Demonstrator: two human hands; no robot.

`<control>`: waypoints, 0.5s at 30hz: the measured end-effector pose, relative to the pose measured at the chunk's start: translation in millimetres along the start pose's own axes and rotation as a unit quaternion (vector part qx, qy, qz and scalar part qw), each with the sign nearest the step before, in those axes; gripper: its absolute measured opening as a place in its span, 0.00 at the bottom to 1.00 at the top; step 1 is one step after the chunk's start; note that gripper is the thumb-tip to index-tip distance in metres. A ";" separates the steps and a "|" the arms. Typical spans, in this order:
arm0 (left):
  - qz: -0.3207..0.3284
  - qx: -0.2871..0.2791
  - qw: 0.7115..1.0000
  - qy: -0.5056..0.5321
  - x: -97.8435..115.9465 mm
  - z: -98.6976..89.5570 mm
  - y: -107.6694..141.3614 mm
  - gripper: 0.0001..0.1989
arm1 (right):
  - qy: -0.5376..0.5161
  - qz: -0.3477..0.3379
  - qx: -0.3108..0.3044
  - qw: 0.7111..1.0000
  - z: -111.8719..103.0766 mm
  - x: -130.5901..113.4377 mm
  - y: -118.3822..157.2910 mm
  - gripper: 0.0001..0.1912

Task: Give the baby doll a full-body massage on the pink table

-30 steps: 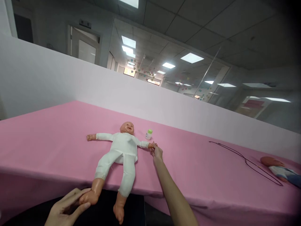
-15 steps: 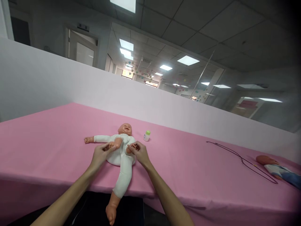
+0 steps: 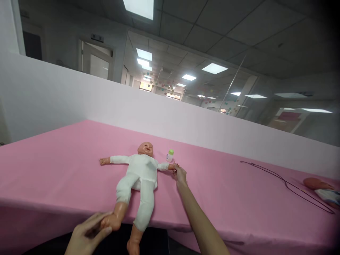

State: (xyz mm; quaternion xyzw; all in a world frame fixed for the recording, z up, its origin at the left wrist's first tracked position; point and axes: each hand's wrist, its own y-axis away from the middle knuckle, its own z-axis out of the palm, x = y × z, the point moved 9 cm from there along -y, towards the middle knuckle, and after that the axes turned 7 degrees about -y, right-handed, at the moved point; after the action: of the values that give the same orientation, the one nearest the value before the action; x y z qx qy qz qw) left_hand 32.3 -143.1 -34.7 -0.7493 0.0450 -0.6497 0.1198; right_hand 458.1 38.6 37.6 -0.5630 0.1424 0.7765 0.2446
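A baby doll (image 3: pixel 145 166) in a white cloth body lies face up on the pink-covered table (image 3: pixel 217 191), its feet hanging past the front edge. My left hand (image 3: pixel 89 232) grips the doll's foot on the left side, with thumb and fingers around the toes. At the doll's other side, my right hand (image 3: pixel 181 174) pinches its small hand, and that arm is stretched out sideways. Just behind my right hand stands a small bottle (image 3: pixel 170 156) with a green cap. The doll's other arm lies out to the left, untouched.
A thin dark cord (image 3: pixel 281 179) lies looped on the right of the table. Beyond it is a second doll (image 3: pixel 321 187), cut off by the frame edge. A low white partition (image 3: pixel 159 117) runs along the table's back.
My left hand has drawn the doll's raised leg down and straightened it toward the front edge. My right hand has moved the doll's hand outward from its chest, to the right.
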 end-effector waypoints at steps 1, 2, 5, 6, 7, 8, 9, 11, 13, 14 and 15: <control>0.012 0.002 1.000 -0.003 15.0 0.8 -13.4 0.21 | -0.006 -0.012 -0.018 1.000 9.0 -9.2 2.9 0.20; 0.024 0.002 1.000 -0.006 31.6 3.0 -29.0 0.21 | -0.008 -0.030 -0.044 0.999 21.2 -20.3 7.5 0.20; 0.047 0.015 0.999 0.016 72.1 15.2 -83.6 0.20 | 0.042 -0.104 -0.177 0.978 71.3 -47.0 39.0 0.22; 0.046 0.014 0.999 0.019 79.0 23.1 -101.6 0.20 | 0.078 -0.126 -0.228 0.962 88.9 -48.3 55.5 0.21; 0.047 0.010 0.999 0.027 83.4 32.2 -118.0 0.20 | 0.114 -0.145 -0.274 0.944 104.1 -45.6 72.8 0.20; 0.047 -0.003 0.998 0.037 85.7 42.8 -131.9 0.20 | 0.147 -0.159 -0.309 0.926 115.9 -40.0 89.1 0.19; 0.045 -0.012 0.998 0.046 86.0 52.2 -142.4 0.20 | 0.169 -0.169 -0.332 0.913 123.7 -33.4 101.8 0.18; 0.038 -0.023 0.997 0.058 85.2 64.4 -151.0 0.20 | 0.184 -0.172 -0.343 0.905 128.6 -23.4 111.6 0.17; 0.034 -0.016 0.998 0.057 85.1 62.1 -141.7 0.20 | 0.165 -0.160 -0.318 0.920 121.6 -23.8 98.2 0.20; 0.034 -0.009 0.998 0.054 85.0 55.8 -130.6 0.20 | 0.149 -0.150 -0.294 0.932 114.3 -27.4 84.4 0.21; 0.034 -0.001 0.998 0.050 83.7 46.7 -115.9 0.21 | 0.130 -0.140 -0.261 0.946 104.1 -32.6 67.6 0.23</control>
State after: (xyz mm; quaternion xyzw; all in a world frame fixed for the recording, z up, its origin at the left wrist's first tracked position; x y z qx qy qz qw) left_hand 80.7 -44.1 67.5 -0.7141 0.0773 -0.6817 0.1388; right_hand 345.9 26.4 98.5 -0.7173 -0.1147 0.6646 0.1751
